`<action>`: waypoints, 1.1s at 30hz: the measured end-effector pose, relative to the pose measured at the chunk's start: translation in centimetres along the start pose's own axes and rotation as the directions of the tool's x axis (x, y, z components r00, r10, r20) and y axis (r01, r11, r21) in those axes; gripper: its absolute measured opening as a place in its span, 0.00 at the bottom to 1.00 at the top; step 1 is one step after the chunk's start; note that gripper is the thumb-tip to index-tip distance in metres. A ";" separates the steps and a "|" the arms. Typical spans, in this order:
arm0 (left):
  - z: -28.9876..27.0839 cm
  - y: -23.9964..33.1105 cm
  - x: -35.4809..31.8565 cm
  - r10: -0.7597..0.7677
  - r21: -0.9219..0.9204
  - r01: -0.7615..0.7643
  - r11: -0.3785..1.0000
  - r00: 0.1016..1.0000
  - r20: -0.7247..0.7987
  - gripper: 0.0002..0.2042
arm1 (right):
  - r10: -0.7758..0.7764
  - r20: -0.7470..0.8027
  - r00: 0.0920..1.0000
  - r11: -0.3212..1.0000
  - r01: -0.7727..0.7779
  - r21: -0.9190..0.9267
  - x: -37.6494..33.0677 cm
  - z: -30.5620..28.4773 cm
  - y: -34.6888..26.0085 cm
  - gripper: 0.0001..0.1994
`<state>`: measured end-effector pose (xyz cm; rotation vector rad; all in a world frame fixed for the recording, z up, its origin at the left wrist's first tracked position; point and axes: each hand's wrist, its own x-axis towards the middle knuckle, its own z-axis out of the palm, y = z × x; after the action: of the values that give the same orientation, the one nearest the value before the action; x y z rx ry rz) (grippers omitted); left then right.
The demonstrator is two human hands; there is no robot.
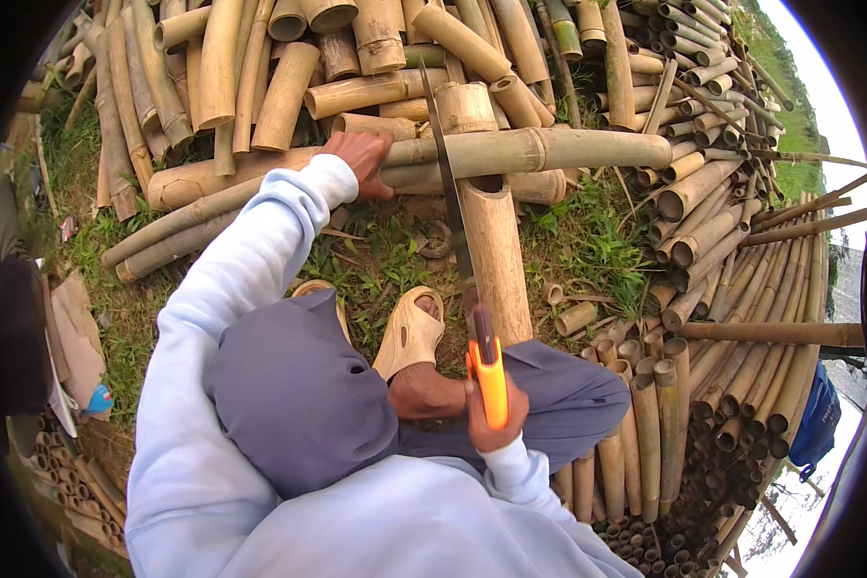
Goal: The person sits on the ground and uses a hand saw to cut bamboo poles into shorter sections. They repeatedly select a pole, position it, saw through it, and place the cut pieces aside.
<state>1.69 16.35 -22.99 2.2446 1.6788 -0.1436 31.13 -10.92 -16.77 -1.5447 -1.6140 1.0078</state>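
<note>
My right hand [501, 419] is closed round the orange handle of a handsaw [459, 236]. Its long dark blade points away from me and lies across a bamboo pole [597, 150], a little right of my left hand. My left hand [359, 164] grips that pole from above, with the thumb on the near side. The pole slants from the lower left up to the right; a second pole [178, 245] runs close beside its left part. Just right of the blade, a thick bamboo length [497, 265] extends from beneath the pole toward my right knee.
Cut bamboo pieces [284, 96] are heaped beyond the pole. More bamboo lies stacked at the right [703, 188], with upright lengths [645, 433] beside my right leg. My sandalled foot [409, 337] rests on the grass. A blue bag [816, 419] is at the far right.
</note>
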 end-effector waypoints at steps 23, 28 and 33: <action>0.4 -0.5 0.7 0.043 -0.026 -0.043 0.999 0.999 -0.025 0.31 | 0.065 0.014 0.998 0.940 -0.066 0.335 11.7 3.6 -1.1 0.07; -0.2 -0.4 0.7 0.025 -0.022 -0.025 0.999 1.000 -0.002 0.33 | -0.122 -0.078 0.989 0.977 0.133 0.165 11.2 4.7 -0.2 0.10; -0.8 0.0 0.8 0.019 -0.008 -0.019 1.000 1.000 0.015 0.32 | 0.089 -0.022 0.996 0.923 -0.074 0.378 10.5 4.0 -0.9 0.10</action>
<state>1.86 17.33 -22.44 2.2470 1.6470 -0.1486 26.48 -0.82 -18.28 -1.3641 -1.2462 1.2424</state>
